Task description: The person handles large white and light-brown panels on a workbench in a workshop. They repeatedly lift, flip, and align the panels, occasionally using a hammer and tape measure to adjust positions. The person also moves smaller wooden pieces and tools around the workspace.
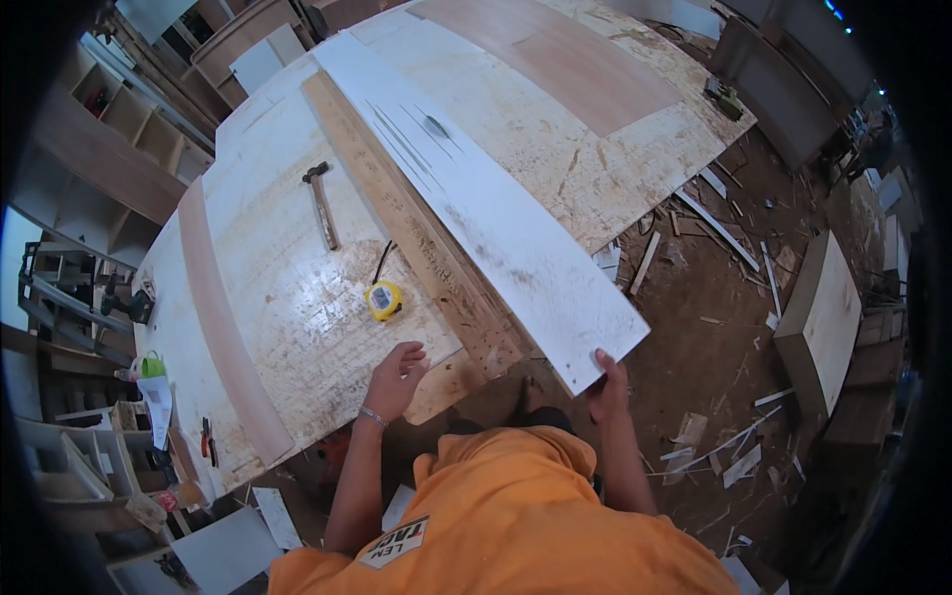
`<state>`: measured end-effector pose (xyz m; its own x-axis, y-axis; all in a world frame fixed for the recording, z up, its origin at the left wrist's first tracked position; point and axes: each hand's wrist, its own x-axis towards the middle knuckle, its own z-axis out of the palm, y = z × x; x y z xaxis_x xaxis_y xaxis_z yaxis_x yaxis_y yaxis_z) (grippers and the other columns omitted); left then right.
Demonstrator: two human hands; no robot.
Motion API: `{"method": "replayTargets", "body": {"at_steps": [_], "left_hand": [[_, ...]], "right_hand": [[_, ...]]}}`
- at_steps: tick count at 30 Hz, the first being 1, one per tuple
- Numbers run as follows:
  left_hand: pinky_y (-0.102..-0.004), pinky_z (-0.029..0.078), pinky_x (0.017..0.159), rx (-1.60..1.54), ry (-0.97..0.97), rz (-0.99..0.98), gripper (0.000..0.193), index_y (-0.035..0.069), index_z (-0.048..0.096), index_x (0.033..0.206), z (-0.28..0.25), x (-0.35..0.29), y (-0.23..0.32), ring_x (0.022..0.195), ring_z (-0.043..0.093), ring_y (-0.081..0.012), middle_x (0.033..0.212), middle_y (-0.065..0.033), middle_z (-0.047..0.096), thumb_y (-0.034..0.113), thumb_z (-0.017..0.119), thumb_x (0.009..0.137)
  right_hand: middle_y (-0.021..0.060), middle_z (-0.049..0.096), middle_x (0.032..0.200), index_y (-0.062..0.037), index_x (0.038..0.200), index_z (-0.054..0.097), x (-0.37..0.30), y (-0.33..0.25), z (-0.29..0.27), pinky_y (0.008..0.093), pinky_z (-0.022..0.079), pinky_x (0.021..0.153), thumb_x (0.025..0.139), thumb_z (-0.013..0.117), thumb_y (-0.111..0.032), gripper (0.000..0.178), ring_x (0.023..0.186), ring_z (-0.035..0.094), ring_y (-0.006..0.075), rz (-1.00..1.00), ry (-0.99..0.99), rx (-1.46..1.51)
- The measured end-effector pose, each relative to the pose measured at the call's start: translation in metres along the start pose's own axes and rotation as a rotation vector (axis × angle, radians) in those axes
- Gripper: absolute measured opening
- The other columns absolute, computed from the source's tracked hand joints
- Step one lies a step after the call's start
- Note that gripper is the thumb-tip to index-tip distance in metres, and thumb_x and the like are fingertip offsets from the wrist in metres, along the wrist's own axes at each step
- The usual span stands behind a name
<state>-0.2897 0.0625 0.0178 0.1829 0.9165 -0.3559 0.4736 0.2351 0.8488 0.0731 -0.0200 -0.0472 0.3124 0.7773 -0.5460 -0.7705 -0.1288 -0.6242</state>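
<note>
A long white board [496, 218] with dark scuffs runs from the far left of the worktable down to me, its near end jutting past the table edge. My right hand [607, 385] grips that near end, thumb on top and the other fingers hidden beneath. Along the board's left side lies a brown wooden plank [397, 213]. My left hand [397, 377] hovers near the table's front edge, fingers loosely curled but apart, holding nothing. Just beyond it sits a yellow tape measure [383, 299]. Farther off is a hammer [321, 206] with a wooden handle.
The worktable [268, 278] has a worn, pale top. Thin reddish-brown sheets [585, 79] lie at its far right and left side [218, 307]. Pliers [208, 442] rest near the left edge. Offcuts [719, 233] litter the floor at right, beside a wooden box [821, 317].
</note>
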Motion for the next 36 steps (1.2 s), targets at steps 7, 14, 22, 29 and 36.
{"method": "replayTargets", "body": {"at_steps": [7, 14, 22, 29, 36], "left_hand": [[-0.0364, 0.048, 0.098, -0.833, -0.316, -0.046, 0.059, 0.002, 0.041, 0.139, 0.023, 0.02, 0.074, 0.115, 0.059, -0.0231, 0.126, -0.0154, 0.06, 0.045, 0.05, 0.1], [-0.0362, 0.043, 0.103, -0.911, -0.257, 0.224, 0.071, -0.001, 0.028, 0.147, 0.008, 0.019, 0.148, 0.126, 0.048, -0.0215, 0.137, -0.016, 0.049, 0.032, 0.063, 0.095], [-0.0364, 0.048, 0.101, -0.895, 0.04, 0.249, 0.067, -0.005, 0.027, 0.147, -0.044, 0.014, 0.085, 0.117, 0.057, -0.0271, 0.13, -0.0219, 0.053, 0.009, 0.061, 0.09], [-0.0299, 0.047, 0.082, -0.745, 0.671, -0.141, 0.032, 0.0, 0.062, 0.117, -0.12, 0.05, -0.102, 0.091, 0.06, -0.0179, 0.104, -0.0061, 0.066, 0.02, 0.064, 0.092], [-0.0315, 0.038, 0.103, -0.521, 0.906, -0.291, 0.047, -0.005, 0.055, 0.131, -0.222, 0.018, -0.294, 0.115, 0.054, -0.0197, 0.128, -0.0111, 0.06, 0.021, 0.065, 0.093]], "right_hand": [[0.0135, 0.059, 0.12, 0.0019, 0.137, 0.04, -0.055, -0.06, 0.076, 0.041, 0.055, 0.089, 0.07, 0.071, -0.013, 0.076, 0.108, 0.062, 0.0282, -0.188, -0.2, -0.115], [0.0148, 0.054, 0.129, 0.003, 0.141, 0.034, -0.101, -0.046, 0.029, 0.0494, 0.048, 0.1, 0.066, 0.07, -0.009, 0.084, 0.119, 0.056, 0.0328, -0.006, -0.492, -0.089], [0.0149, 0.049, 0.138, -0.0014, 0.144, 0.033, -0.093, 0.042, 0.075, 0.0446, 0.045, 0.104, 0.076, 0.074, -0.018, 0.082, 0.125, 0.052, 0.0313, 0.275, -0.672, -0.304], [0.0164, 0.068, 0.108, 0.0008, 0.123, 0.061, -0.076, 0.13, 0.15, 0.037, 0.05, 0.09, 0.091, 0.064, -0.034, 0.047, 0.101, 0.064, 0.0255, 0.226, -1.185, -1.443], [0.0149, 0.07, 0.106, -0.0005, 0.119, 0.062, -0.074, 0.143, 0.13, 0.0346, 0.052, 0.086, 0.093, 0.053, -0.012, 0.03, 0.094, 0.069, 0.0208, 0.427, -1.137, -1.394]]}}
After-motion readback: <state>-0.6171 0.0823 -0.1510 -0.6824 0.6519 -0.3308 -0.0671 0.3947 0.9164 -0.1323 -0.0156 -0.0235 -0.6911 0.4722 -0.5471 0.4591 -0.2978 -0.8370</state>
